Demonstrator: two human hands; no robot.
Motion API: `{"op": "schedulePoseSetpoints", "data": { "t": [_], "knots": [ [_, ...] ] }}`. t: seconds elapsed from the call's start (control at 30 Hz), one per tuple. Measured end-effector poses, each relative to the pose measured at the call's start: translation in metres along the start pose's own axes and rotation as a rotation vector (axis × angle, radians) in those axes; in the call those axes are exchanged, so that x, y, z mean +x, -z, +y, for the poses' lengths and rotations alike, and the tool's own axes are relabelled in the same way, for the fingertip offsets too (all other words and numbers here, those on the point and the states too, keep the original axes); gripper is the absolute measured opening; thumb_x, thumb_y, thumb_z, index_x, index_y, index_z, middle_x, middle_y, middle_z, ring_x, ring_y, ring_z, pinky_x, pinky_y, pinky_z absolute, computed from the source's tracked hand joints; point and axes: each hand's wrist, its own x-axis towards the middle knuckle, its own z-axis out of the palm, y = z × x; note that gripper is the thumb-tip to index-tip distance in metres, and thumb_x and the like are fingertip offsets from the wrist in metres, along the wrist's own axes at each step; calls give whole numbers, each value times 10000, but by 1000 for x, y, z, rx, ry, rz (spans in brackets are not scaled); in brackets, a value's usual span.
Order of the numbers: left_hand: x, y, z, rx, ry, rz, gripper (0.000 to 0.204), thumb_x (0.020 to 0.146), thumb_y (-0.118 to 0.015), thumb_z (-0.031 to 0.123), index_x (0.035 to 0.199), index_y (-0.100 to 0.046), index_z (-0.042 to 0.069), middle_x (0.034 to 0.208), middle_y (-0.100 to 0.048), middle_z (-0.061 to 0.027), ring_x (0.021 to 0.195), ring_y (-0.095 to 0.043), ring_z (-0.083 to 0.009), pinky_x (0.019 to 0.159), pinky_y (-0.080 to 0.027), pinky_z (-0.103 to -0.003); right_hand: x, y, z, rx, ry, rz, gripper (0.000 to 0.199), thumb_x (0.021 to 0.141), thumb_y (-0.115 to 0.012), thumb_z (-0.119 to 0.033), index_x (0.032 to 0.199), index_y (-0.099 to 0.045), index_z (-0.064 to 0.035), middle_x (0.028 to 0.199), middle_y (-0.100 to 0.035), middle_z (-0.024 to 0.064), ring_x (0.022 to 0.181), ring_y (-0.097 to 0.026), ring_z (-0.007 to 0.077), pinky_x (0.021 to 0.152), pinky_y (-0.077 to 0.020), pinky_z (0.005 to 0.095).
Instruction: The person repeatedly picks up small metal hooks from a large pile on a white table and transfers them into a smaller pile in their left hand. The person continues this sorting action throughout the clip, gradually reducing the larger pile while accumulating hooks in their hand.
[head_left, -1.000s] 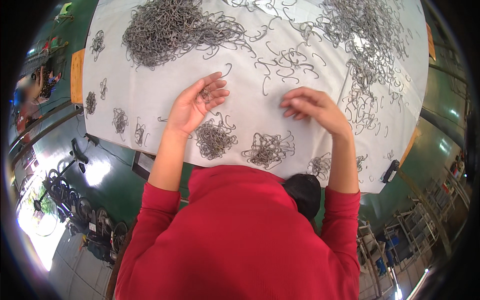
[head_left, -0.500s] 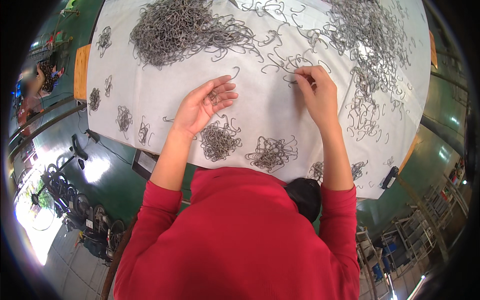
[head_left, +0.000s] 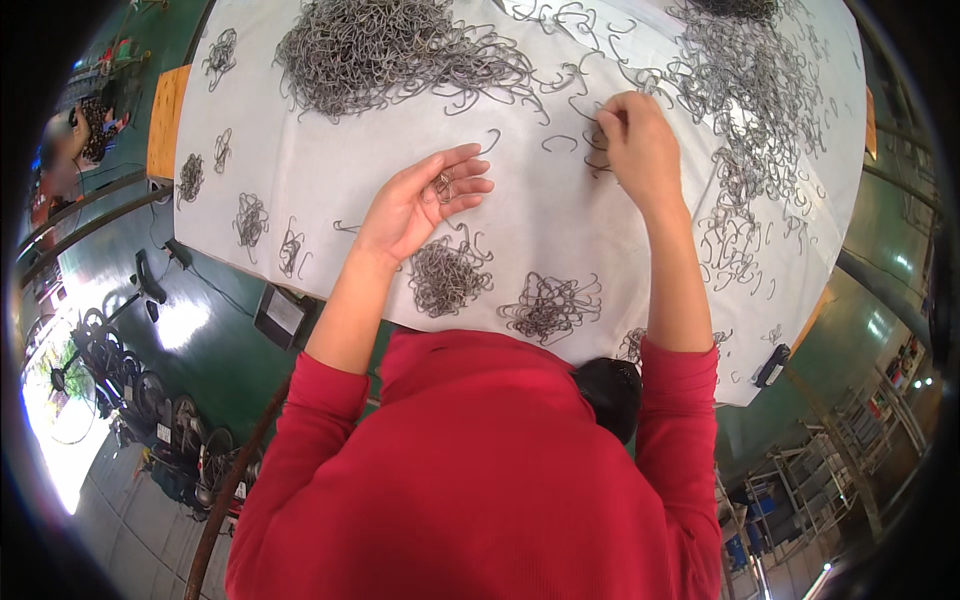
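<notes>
While the left hand (head_left: 425, 200) cupped a few wire hooks (head_left: 443, 185), the right hand (head_left: 640, 145) pinched another from scattered hooks (head_left: 745, 170) at one o'clock on the desk (head_left: 330, 170); sorting continued, apparently.

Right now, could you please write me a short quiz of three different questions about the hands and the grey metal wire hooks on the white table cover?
1. True or false: the left hand lies palm up with a few bent grey wire hooks in it.
2. What does the right hand touch: (a) scattered loose hooks, (b) the orange board?
3. Fill in: the big tangled hook pile lies at the ____ edge of the white table cover.

Key: 1 true; 2 a; 3 far.
</notes>
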Motion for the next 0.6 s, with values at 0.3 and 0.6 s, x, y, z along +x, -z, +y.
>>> {"op": "schedulePoseSetpoints", "data": {
  "t": [0.3,0.6],
  "knots": [
    [1,-1,2,-2,0,5,429,953,-365,223,1268,-410,-64,1121,-568,-148,1011,-578,-238,862,-487,-324,-12,2,-9,140,66,-17,109,828,-592,-152,841,-562,-48,852,-567,90,719,-577,259,636,-453,349],
    [-17,-2,-5,18,106,74,410,946,-380,213,1232,-448,-73,1078,-586,-142,955,-599,-225,820,-505,-312,-56,23,23,-47,76,360,302,817,-616,-152,1066,-538,0,1082,-556,130,974,-526,268,822,-420,358]
  ]
}}
